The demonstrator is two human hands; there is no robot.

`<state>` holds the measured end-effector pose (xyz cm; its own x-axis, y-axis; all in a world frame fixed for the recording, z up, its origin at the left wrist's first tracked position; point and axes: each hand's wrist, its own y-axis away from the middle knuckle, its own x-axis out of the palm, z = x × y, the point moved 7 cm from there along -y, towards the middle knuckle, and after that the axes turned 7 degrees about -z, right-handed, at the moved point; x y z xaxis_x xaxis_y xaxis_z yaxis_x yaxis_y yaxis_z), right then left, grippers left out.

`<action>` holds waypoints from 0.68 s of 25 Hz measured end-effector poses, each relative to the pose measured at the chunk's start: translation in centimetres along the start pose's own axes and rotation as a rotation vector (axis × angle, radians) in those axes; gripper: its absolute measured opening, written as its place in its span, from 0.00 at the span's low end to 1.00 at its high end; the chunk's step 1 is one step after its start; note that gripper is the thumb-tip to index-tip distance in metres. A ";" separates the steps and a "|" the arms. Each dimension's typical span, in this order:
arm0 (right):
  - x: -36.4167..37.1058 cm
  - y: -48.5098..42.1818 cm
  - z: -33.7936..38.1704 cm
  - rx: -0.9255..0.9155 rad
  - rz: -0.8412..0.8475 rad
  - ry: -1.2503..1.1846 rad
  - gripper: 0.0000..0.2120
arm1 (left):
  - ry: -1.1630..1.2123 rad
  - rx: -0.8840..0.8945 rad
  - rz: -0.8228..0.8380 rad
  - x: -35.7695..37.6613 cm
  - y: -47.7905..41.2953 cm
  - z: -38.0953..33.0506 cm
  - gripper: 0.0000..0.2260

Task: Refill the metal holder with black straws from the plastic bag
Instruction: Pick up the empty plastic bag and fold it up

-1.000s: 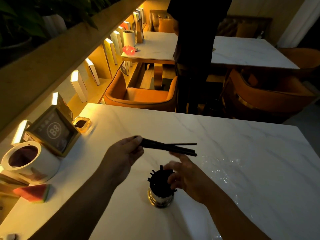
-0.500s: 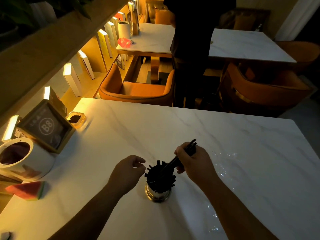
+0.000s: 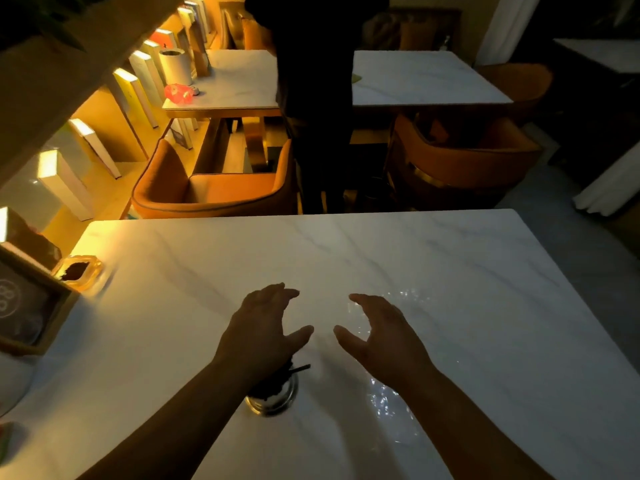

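Two hands hold nothing, fingers apart, left hand (image 3: 263, 327) over the near holder (image 3: 273, 398), right hand (image 3: 384, 337) to its right; straws (image 3: 277, 379) look light, bendy, slippy, so pinch a bunch mid-length.

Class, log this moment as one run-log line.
left hand open, empty | right hand open, empty | metal holder holds black straws, partly hidden by arm | plastic bag on table beside holder

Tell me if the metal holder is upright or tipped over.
Upright. The holder stands on its base on the table, with black straws poking up from its top. The left hand and wrist hide part of it.
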<state>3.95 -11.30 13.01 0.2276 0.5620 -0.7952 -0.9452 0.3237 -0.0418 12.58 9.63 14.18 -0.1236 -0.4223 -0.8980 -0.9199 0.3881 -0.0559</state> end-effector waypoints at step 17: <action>-4.5 3.5 -25.5 0.333 0.059 0.257 0.42 | -0.125 0.122 0.215 18.4 -2.0 -12.0 0.39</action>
<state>-6.31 -32.09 1.02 0.0700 0.3927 -0.9170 -0.8183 0.5484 0.1724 7.66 -8.71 2.97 -0.2573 -0.2184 -0.9413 -0.8251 0.5567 0.0964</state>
